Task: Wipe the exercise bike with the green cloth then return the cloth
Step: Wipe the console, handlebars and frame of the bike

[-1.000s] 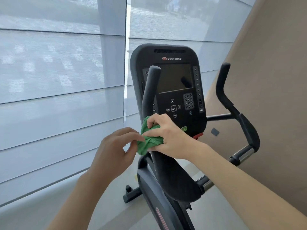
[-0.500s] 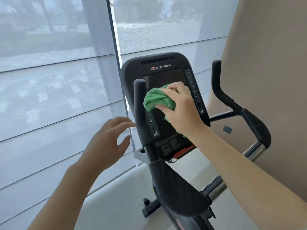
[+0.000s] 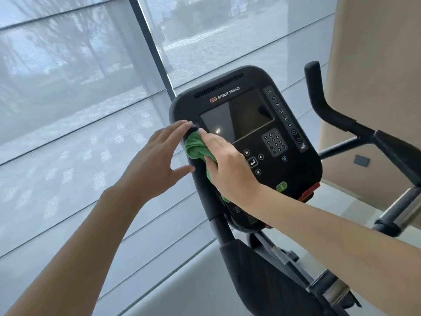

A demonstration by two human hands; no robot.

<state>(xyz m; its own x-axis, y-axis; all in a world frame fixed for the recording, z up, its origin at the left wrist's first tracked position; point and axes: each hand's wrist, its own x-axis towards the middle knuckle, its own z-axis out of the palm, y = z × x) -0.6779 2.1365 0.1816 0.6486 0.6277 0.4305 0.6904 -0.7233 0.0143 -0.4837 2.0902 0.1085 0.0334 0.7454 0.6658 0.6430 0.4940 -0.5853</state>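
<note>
The right hand [image 3: 230,163] holds the green cloth [image 3: 197,149] bunched against the top of the left handlebar [image 3: 200,174], just left of the console [image 3: 250,133]; fingers lie over the cloth, thumb hidden, so the full wrap cannot be confirmed. The left hand [image 3: 152,160] is spread, holds nothing, with fingertips at the same handlebar. Judged status: wiping of the bike is in progress; the right handlebar [image 3: 323,103], frame and seat appear pending, as does cloth return. The seat, pedals and the cloth's return place are out of view.
</note>
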